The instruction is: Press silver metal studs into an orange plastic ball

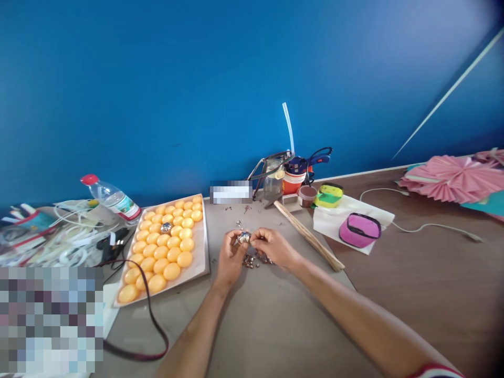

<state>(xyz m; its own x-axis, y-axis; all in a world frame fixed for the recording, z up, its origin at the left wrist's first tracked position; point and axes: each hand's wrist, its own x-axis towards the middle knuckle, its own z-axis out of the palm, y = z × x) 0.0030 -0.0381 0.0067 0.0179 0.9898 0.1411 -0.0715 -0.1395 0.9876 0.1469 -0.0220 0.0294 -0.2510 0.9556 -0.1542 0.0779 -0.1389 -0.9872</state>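
My left hand [231, 258] is closed around a small ball covered in shiny silver pieces [244, 238]. Close against the ball's right side, my right hand [273, 245] has its thumb and fingers pinched together; whatever is between the fingertips is too small to make out. Under both hands lies a loose pile of small shiny metallic pieces [250, 261] on a grey board [271, 320]. To the left, a shallow white box [202, 252] holds rows of orange balls [161, 252]. Among them sits another silver-covered ball [166, 228].
Wooden sticks [309, 236] lie right of my hands. Behind stand a glass jar [272, 181] and a red-orange cup [294, 182] with tools. A pink-purple case [359, 230] rests on paper. At left are a tilted bottle [116, 200], tangled cables and a dark looping cord [151, 304].
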